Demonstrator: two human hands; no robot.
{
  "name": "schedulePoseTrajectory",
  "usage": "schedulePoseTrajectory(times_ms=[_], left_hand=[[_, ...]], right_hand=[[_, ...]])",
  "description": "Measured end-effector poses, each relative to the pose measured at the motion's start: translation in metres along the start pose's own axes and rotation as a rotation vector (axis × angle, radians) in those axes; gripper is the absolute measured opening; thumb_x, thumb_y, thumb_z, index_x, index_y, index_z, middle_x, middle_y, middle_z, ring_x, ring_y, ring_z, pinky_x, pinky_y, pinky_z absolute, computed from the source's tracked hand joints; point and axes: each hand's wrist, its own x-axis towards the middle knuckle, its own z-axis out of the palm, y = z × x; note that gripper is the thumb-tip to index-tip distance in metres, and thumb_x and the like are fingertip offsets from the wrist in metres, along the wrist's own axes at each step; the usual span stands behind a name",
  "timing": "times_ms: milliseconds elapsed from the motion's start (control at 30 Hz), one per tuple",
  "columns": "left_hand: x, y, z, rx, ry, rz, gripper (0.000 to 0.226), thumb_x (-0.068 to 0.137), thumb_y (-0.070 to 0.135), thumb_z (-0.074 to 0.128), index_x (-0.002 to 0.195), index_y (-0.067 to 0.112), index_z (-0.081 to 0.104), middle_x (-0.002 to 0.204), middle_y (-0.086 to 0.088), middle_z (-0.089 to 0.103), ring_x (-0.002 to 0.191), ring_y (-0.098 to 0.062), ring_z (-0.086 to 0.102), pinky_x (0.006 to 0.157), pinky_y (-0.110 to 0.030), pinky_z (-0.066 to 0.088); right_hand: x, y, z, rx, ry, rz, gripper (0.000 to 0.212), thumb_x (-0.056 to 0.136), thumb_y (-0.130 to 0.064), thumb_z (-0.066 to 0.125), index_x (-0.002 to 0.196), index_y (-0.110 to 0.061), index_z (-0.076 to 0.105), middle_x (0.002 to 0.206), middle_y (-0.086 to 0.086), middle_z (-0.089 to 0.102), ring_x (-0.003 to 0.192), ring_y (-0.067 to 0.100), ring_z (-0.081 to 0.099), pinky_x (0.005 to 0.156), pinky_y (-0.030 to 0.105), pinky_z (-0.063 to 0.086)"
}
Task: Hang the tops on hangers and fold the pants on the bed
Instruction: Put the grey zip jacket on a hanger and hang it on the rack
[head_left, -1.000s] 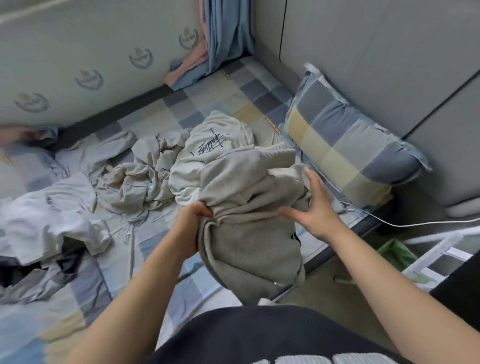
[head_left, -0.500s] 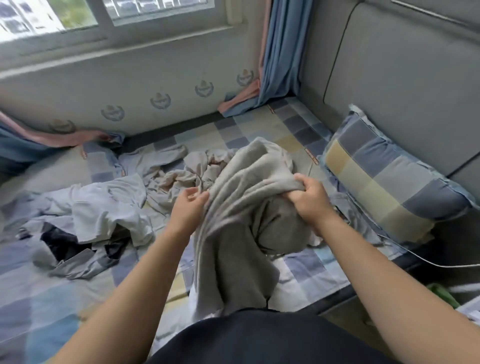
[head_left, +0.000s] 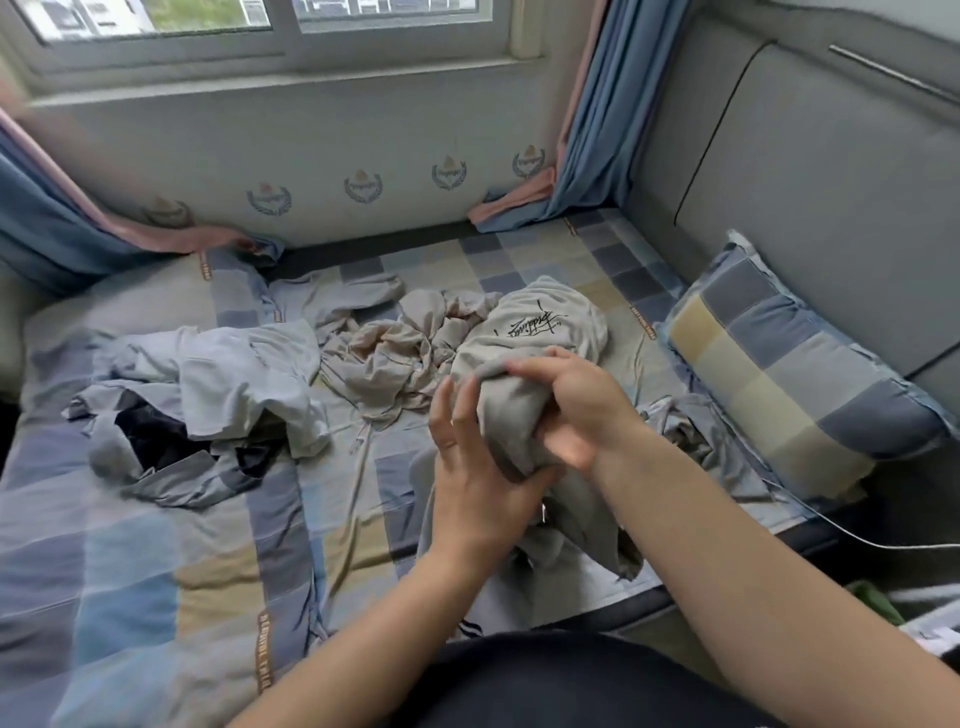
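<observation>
Right hand (head_left: 576, 415) motion-blurred; dark garment (head_left: 150, 436) mostly beneath pale shirts (head_left: 234, 374).

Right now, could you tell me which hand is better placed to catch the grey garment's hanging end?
Probably the left hand: it is open against the cloth just above that end, while the right hand grips the grey garment's bunched top.

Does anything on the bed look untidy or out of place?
Yes. On the bed a beige garment lies crumpled in the middle, pale shirts heaped left of it. The right hand grips a grey garment.
</observation>
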Motion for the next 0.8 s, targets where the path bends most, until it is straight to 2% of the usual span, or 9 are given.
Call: schedulePoseTrajectory(times_ms=[67, 167, 267, 433, 533, 600, 700, 767, 800], left_hand=[[-0.005, -0.001, -0.005, 0.032, 0.096, 0.047, 0.080, 0.076, 0.040, 0.080, 0.138, 0.020, 0.033, 0.139, -0.009, 0.042, 0.136, -0.019, 0.044, 0.103, -0.036, 0.047], [0.008, -0.002, -0.023, -0.045, 0.034, -0.176, 0.044, 0.081, 0.022, 0.073, 0.113, 0.027, 0.044, 0.096, 0.003, 0.063, 0.084, -0.018, 0.063, 0.069, -0.037, 0.049], [0.020, -0.008, -0.043, -0.084, 0.036, -0.220, 0.022, 0.075, 0.011, 0.050, 0.092, 0.022, 0.059, 0.070, 0.010, 0.062, 0.069, -0.016, 0.057, 0.061, -0.028, 0.039], [0.036, -0.024, -0.075, -0.236, 0.034, -0.206, 0.038, 0.081, 0.002, 0.043, 0.099, 0.017, 0.073, 0.089, 0.005, 0.073, 0.085, -0.011, 0.066, 0.076, -0.026, 0.050], [0.047, -0.027, -0.098, -0.444, 0.075, -0.339, 0.029, 0.100, 0.004, 0.051, 0.091, 0.021, 0.073, 0.085, 0.001, 0.071, 0.081, -0.013, 0.061, 0.074, -0.028, 0.048], [0.055, -0.028, -0.117, -0.585, 0.067, -0.429, 0.028, 0.103, 0.014, 0.053, 0.091, 0.021, 0.077, 0.088, -0.005, 0.071, 0.083, -0.020, 0.061, 0.075, -0.034, 0.049], [0.062, -0.024, -0.141, -0.753, -0.085, -0.455, 0.025, 0.102, 0.011, 0.053, 0.101, 0.017, 0.078, 0.094, -0.009, 0.074, 0.086, -0.021, 0.066, 0.076, -0.029, 0.054], [0.063, -0.015, -0.147, -0.793, -0.223, -0.450, 0.020, 0.095, 0.011, 0.059, 0.100, 0.015, 0.079, 0.093, -0.010, 0.074, 0.082, -0.020, 0.068, 0.071, -0.024, 0.057], [0.062, -0.010, -0.147, -0.796, -0.278, -0.445, 0.020, 0.091, 0.013, 0.061, 0.098, 0.015, 0.080, 0.092, -0.011, 0.075, 0.081, -0.019, 0.069, 0.069, -0.024, 0.058]], right_hand=[[-0.006, -0.005, 0.018, 0.102, 0.047, 0.029, 0.009, 0.096, 0.001, 0.056, 0.104, 0.001, 0.060, 0.101, 0.020, 0.066, 0.085, 0.027, 0.069, 0.055, 0.032, 0.060], [-0.007, -0.003, 0.033, 0.150, 0.089, 0.027, 0.045, 0.097, -0.004, 0.059, 0.137, 0.015, 0.048, 0.140, 0.029, 0.053, 0.124, 0.038, 0.059, 0.098, 0.047, 0.054], [-0.006, 0.000, 0.038, 0.145, 0.081, 0.046, 0.049, 0.095, -0.007, 0.062, 0.138, 0.011, 0.048, 0.138, 0.032, 0.054, 0.125, 0.041, 0.058, 0.105, 0.057, 0.046], [0.001, 0.012, 0.032, 0.097, 0.114, 0.101, 0.019, 0.096, -0.014, 0.062, 0.113, -0.007, 0.065, 0.107, 0.016, 0.069, 0.094, 0.026, 0.066, 0.085, 0.042, 0.055], [0.008, 0.018, 0.018, 0.093, 0.085, -0.018, 0.010, 0.098, -0.007, 0.056, 0.098, -0.015, 0.062, 0.092, 0.008, 0.066, 0.093, 0.023, 0.064, 0.098, 0.044, 0.050], [0.010, 0.021, 0.008, -0.098, 0.058, -0.169, 0.021, 0.097, -0.005, 0.058, 0.111, -0.020, 0.060, 0.114, 0.004, 0.065, 0.115, 0.024, 0.061, 0.105, 0.045, 0.046], [0.009, 0.035, 0.004, -0.700, -0.103, -0.393, 0.069, 0.083, -0.021, 0.077, 0.141, -0.043, 0.044, 0.153, -0.005, 0.037, 0.138, 0.009, 0.040, 0.112, 0.034, 0.036], [0.014, 0.048, 0.015, -0.961, -0.244, -0.467, 0.089, 0.076, -0.026, 0.083, 0.145, -0.051, 0.032, 0.162, -0.008, 0.022, 0.146, 0.006, 0.027, 0.117, 0.032, 0.028], [0.019, 0.054, 0.021, -1.022, -0.291, -0.477, 0.090, 0.075, -0.022, 0.084, 0.146, -0.047, 0.035, 0.161, -0.002, 0.027, 0.148, 0.011, 0.028, 0.120, 0.035, 0.026]])
